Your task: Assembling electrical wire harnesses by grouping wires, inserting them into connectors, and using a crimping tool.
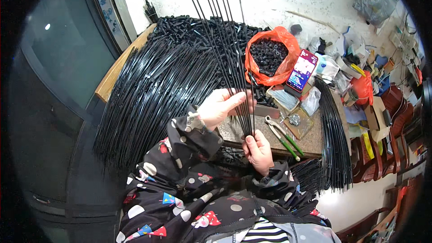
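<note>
A fanned bundle of thin black rods (227, 58) with small dark tips rises in front of me, its far ends spread apart. My right hand (259, 152) is closed round the lower ends, thumb on top. Higher up, my left hand (220, 108) is closed on the same rods, with its thumb across them and fingertips showing behind. To the left of my hands lies a large heap of similar black rods (153, 81). Many short black plastic pieces (180, 29) are piled beyond it.
An orange-red bag (250, 66) of small black parts stands at the back. Near it are a lit phone (302, 69) and green-handled pincers (284, 138). More black rods (333, 139) hang over the table's right edge. A wooden board (118, 69) borders the heap at left.
</note>
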Demonstrator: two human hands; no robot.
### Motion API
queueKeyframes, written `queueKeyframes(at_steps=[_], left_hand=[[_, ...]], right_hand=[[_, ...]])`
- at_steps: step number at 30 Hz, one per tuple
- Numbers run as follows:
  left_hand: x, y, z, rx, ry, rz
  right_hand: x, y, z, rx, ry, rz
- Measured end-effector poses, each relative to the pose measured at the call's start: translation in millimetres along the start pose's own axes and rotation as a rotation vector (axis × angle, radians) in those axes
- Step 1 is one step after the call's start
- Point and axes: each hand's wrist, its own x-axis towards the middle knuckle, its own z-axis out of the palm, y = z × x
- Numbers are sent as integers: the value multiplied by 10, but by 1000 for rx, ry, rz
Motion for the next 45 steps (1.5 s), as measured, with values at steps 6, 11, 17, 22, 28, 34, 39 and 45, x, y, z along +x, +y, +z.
queueKeyframes(at_steps=[6,11,17,22,28,34,39,45], left_hand=[[198,-180,-29,128,-207,-153],[253,48,121,-200,-4,31],[89,47,91,245,-155,-10],[0,-805,64,822,-409,727],[-225,-1319,-82,1027,-485,592],[176,-1608,-323,975,-316,517],[-35,-1503,-292,1209,87,374],[90,-1367,-317,1605,-585,638]], right_hand=[[-7,-32,-122,-202,122,13],[167,104,-244,-444,-224,40],[221,354,-593,-147,-153,26],[410,199,-741,727,-215,485],[1072,-168,-798,607,49,331],[1370,-9,-1159,-224,634,35],[485,-475,-503,72,-265,-44],[450,-266,-624,106,103,83]])
